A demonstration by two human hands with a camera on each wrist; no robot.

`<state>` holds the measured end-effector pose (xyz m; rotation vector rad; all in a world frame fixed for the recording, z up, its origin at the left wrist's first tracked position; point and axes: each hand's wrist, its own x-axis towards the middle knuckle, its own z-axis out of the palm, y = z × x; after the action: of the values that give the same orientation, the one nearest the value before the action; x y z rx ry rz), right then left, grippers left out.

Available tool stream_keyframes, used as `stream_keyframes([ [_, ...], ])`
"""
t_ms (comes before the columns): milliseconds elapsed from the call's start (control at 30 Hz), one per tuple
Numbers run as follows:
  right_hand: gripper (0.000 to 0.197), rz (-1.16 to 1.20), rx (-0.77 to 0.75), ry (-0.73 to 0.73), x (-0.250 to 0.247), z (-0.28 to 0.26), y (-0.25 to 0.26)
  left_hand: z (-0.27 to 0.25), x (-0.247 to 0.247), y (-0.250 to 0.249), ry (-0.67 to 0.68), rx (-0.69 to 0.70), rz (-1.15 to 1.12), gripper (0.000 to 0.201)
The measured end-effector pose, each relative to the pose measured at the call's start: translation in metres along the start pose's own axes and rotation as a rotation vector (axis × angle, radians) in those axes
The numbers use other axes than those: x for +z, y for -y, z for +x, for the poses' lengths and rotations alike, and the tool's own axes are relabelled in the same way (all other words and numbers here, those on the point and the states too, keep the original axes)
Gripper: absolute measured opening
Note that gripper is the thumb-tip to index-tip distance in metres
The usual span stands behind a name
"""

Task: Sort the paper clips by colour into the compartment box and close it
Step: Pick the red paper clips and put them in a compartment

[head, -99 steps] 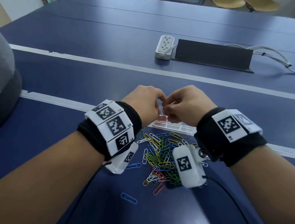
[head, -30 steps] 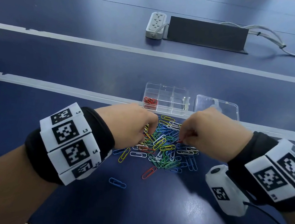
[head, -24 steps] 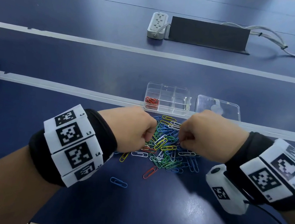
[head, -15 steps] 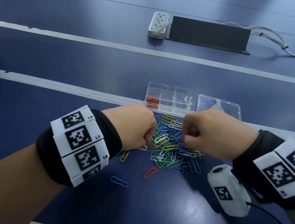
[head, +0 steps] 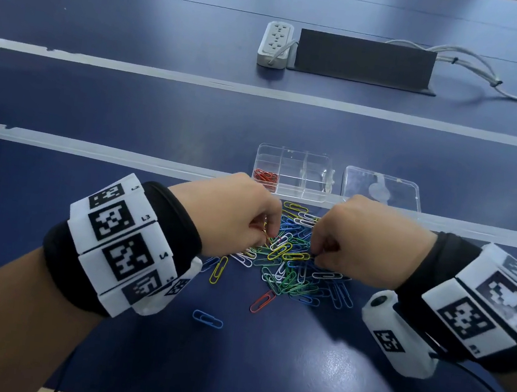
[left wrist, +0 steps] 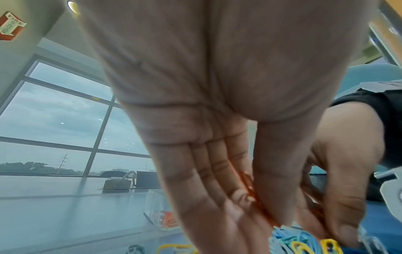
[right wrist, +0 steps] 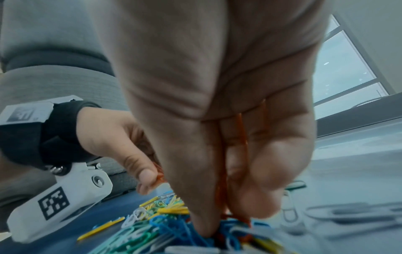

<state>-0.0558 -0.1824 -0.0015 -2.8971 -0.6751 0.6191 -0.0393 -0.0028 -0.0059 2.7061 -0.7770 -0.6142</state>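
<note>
A heap of mixed-colour paper clips point(head: 287, 264) lies on the blue table. Just behind it stands the clear compartment box point(head: 307, 161), open, with red clips point(head: 265, 176) in its near-left compartment. Its lid point(head: 381, 189) lies flat to the right. My left hand point(head: 267, 234) is down on the heap's left side, thumb and fingers pinching red clips point(left wrist: 250, 185). Facing it, my right hand point(head: 316, 255) digs into the heap's right side and also pinches red clips point(right wrist: 239, 137) between thumb and fingers.
Near me, a red clip point(head: 262, 301), a blue clip point(head: 207, 319) and a yellow clip point(head: 219, 269) lie apart from the heap. Far back are a white power strip point(head: 275, 44), a black panel point(head: 364, 62) and cables point(head: 480, 76). White stripes point(head: 136, 66) cross the table.
Both hands were at the box's left compartment 3.3 s ago; they have come back to the heap. Over the last second they stay there, shifting only slightly.
</note>
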Motion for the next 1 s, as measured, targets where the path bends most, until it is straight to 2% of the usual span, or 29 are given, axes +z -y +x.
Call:
stream_keyframes([
  [133,0.018,-0.01,-0.017,-0.02,0.002,0.001,-0.004,0.001,-0.004,0.002,-0.045,-0.015,-0.051,0.024],
  [333,0.009,0.115,0.045,-0.041,-0.009,0.002,-0.006,0.005,-0.013,0.007,-0.143,-0.055,-0.056,0.015],
  [467,0.01,0.176,0.053,-0.122,-0.025,0.007,-0.002,0.016,-0.022,0.01,-0.244,-0.088,-0.091,0.019],
  [633,0.014,0.361,0.07,-0.275,-0.033,0.039,0.004,0.034,-0.025,0.013,-0.37,-0.151,-0.07,0.016],
  [800,0.02,0.442,0.147,-0.296,-0.031,0.071,0.007,0.04,-0.021,0.015,-0.383,-0.214,-0.069,0.018],
  [1000,0.013,0.515,0.211,-0.311,-0.032,0.086,0.014,0.038,-0.024,0.02,-0.413,-0.266,-0.213,0.028],
])
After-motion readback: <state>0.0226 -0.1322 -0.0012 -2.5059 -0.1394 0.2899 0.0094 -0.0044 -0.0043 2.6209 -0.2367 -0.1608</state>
